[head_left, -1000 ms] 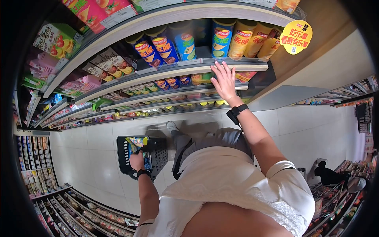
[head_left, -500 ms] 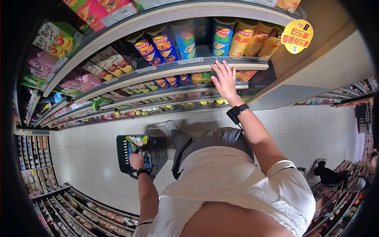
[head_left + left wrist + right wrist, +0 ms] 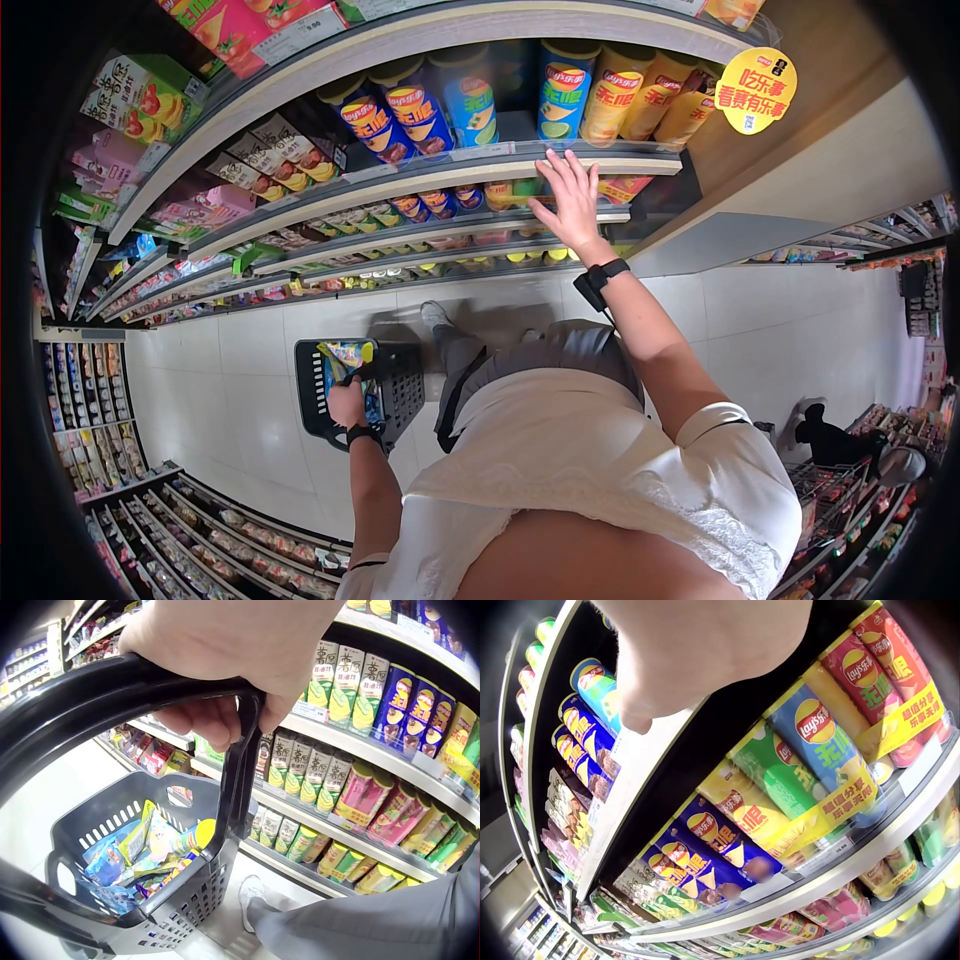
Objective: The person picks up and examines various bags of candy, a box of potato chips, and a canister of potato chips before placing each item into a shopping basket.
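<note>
In the head view the left hand grips the handle of a dark grey basket; the left wrist view shows its fingers curled round the black handle. Colourful snack bags and a yellow-lidded tube lie in the basket. Fingers spread, the right hand rests at the front edge of a shelf, holding nothing. Just beyond its fingertips stand a blue-green chip can and yellow chip cans.
Dark blue cans and snack boxes stand farther left on the shelf. A round yellow sign hangs at its right end. More shelving lines the lower left. Another person is beside a cart at the lower right.
The right hand stays at the shelf edge, its thumb shifted slightly outward. The left hand keeps its grip on the basket, and the person at the lower right moves a little.
</note>
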The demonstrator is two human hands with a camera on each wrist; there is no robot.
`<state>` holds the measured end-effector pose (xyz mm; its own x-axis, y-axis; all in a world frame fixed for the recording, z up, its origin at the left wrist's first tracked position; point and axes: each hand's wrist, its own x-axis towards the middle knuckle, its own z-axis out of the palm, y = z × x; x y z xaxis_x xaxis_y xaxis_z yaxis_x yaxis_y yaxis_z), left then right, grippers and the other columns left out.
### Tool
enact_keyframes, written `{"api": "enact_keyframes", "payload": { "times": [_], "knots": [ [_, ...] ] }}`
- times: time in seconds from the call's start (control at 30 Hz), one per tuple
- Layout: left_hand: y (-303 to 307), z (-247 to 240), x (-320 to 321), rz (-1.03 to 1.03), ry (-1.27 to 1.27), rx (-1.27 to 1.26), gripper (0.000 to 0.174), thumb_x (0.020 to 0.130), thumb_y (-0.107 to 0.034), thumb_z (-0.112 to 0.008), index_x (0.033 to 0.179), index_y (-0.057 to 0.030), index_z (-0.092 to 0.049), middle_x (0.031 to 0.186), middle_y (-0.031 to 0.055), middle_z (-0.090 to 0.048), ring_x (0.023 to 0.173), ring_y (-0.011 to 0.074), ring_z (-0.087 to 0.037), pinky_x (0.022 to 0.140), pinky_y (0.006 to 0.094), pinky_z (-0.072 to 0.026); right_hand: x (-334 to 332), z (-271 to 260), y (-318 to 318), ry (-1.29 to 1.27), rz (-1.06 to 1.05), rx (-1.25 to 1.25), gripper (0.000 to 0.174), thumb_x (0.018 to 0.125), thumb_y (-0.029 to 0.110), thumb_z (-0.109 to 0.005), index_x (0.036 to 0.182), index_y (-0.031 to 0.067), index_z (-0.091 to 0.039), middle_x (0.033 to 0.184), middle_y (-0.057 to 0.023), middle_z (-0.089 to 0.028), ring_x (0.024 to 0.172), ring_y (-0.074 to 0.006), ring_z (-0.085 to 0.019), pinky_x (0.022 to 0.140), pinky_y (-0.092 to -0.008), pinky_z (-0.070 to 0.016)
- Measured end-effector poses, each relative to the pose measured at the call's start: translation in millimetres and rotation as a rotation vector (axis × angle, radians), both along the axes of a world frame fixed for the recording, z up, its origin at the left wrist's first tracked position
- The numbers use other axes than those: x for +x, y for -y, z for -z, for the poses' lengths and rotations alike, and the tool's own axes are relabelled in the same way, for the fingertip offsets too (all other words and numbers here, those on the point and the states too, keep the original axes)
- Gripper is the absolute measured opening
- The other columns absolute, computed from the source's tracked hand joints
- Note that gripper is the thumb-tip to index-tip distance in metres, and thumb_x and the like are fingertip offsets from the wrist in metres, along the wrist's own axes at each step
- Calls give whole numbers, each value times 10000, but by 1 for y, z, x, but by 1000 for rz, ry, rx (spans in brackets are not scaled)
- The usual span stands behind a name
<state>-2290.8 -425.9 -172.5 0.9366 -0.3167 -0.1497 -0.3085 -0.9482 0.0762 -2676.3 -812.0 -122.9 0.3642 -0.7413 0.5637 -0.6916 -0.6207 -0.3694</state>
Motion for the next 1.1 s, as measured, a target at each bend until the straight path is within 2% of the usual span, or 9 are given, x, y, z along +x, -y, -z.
{"api": "enact_keyframes", "payload": {
  "times": [0.17, 0.5, 0.6, 0.67, 0.7, 0.83, 0.9, 1.0, 1.1],
  "knots": [
    [1, -2, -1, -9, -11, 7, 463, 760, -445, -755, 1009, -55, -762, 976, 204, -732, 959, 392, -698, 819, 471, -555, 1, -1, 0, 6, -2, -7, 770, 740, 394, -786, 1429, 189, -509, 1550, -34, -406, 1471, -306, -281, 1189, -629, -99],
    [1, -2, -1, 7, -8, 19, 474, 765, -446, -750, 1007, -38, -755, 971, 213, -728, 946, 397, -697, 812, 470, -554, -6, -14, -6, -32, -29, 34, 789, 721, 393, -795, 1426, 181, -512, 1552, -44, -403, 1471, -306, -281, 1192, -621, -100],
    [-1, 1, 0, 30, 12, 10, 471, 768, -443, -742, 1008, -38, -755, 966, 214, -728, 942, 398, -697, 808, 469, -553, -14, -15, -2, -7, -71, 46, 722, 754, 395, -780, 1391, 155, -540, 1539, -75, -416, 1463, -319, -298, 1195, -609, -106],
    [0, 1, 0, 24, 15, 7, 469, 769, -442, -739, 1007, -38, -755, 963, 215, -728, 941, 398, -698, 808, 469, -553, -23, -16, -1, 179, -35, 89, 637, 800, 395, -753, 1349, 131, -567, 1523, -117, -427, 1457, -328, -315, 1197, -593, -110],
    [0, 1, -1, 18, 16, 7, 468, 769, -441, -736, 1006, -38, -756, 961, 216, -728, 939, 399, -698, 809, 469, -553, -29, -16, -4, 171, 70, 51, 557, 853, 395, -714, 1316, 114, -581, 1509, -146, -435, 1453, -338, -324, 1199, -584, -109],
    [0, -1, -3, 28, 17, -8, 470, 770, -442, -731, 1004, -35, -755, 958, 218, -727, 939, 400, -698, 811, 470, -553, -57, -5, -1, 164, 292, 7, 613, 911, 407, -662, 1437, 138, -497, 1574, -145, -349, 1488, -338, -253, 1187, -620, -89],
    [0, 0, -2, 32, 12, -5, 470, 773, -440, -726, 1008, -34, -752, 959, 215, -728, 938, 403, -697, 811, 475, -551, -68, -1, 1, -58, 358, 67, 682, 917, 415, -654, 1503, 157, -421, 1611, -135, -282, 1509, -328, -203, 1177, -646, -83],
    [-1, 3, 2, 52, 3, 2, 468, 775, -440, -721, 1014, -38, -749, 966, 212, -728, 941, 405, -694, 813, 479, -549, -73, -8, -3, -105, 330, 114, 707, 921, 421, -651, 1524, 164, -386, 1624, -128, -249, 1516, -323, -180, 1170, -660, -91],
    [-1, 3, 3, 50, -20, -3, 464, 780, -442, -717, 1017, -44, -748, 977, 208, -728, 947, 405, -692, 817, 479, -548, -70, -3, -3, -59, 322, 128, 721, 922, 421, -649, 1532, 163, -365, 1630, -126, -232, 1519, -332, -163, 1165, -645, -156]
  ]
}}
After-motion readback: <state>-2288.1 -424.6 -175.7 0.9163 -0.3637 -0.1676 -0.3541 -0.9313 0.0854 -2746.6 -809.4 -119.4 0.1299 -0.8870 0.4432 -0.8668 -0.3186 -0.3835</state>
